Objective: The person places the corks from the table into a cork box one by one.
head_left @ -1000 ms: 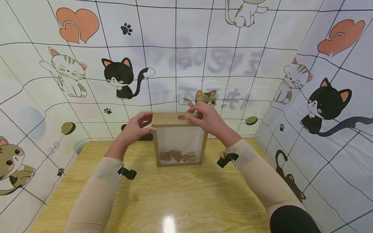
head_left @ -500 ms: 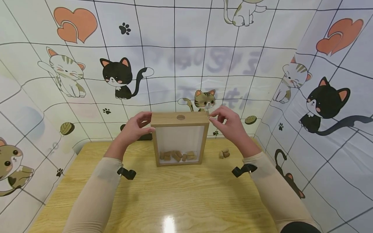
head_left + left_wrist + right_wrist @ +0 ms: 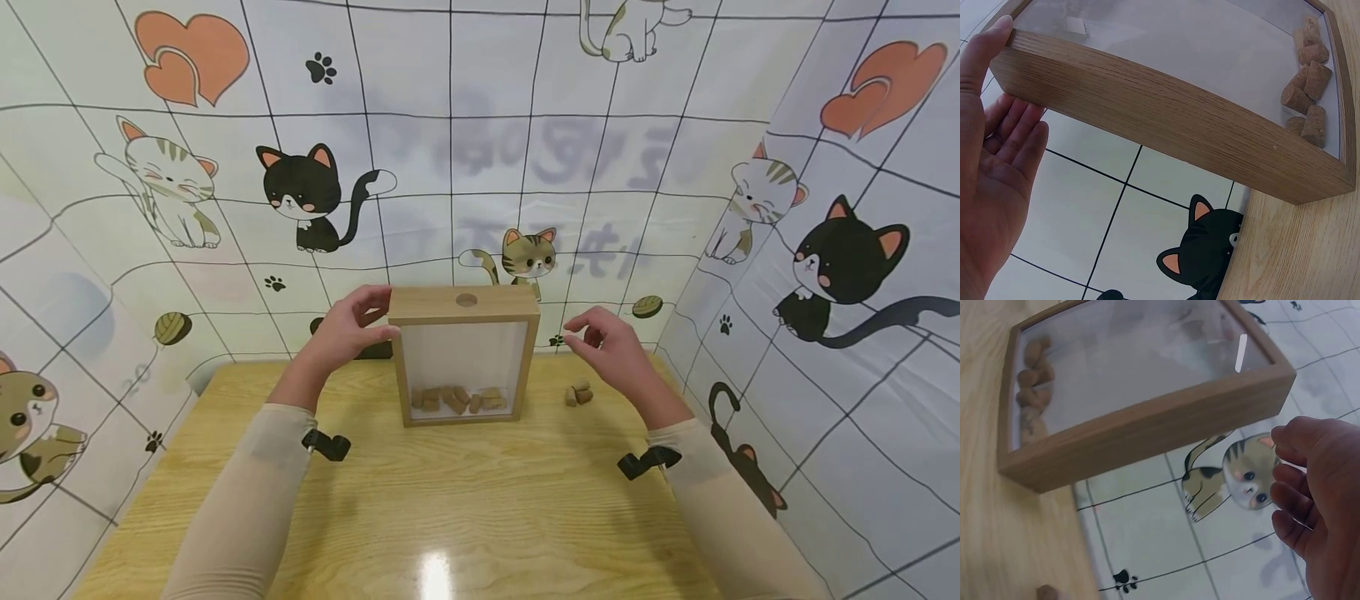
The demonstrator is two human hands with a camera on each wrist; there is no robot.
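A wooden shadow-box frame [image 3: 427,306] with a clear front and a round hole [image 3: 467,300] in its top stands upright on the table. Several wine corks [image 3: 453,400] lie along its bottom. My left hand [image 3: 347,327] grips the upper left corner, thumb at the front edge and fingers behind; the left wrist view shows this on the frame's side [image 3: 1147,103]. To the right of the box, my right hand [image 3: 615,348] hangs in the air, apart from it. Its fingers [image 3: 1294,487] are loosely curled with nothing between them.
A small group of loose corks [image 3: 579,393] lies on the wooden table [image 3: 480,500] to the right of the box. Close behind the table hangs a white grid-patterned cloth [image 3: 420,167] with printed cats, and it also closes in both sides.
My right hand has moved from beside the hole in the box's top out to the right and down, uncovering the loose corks. My left hand has kept its hold on the box.
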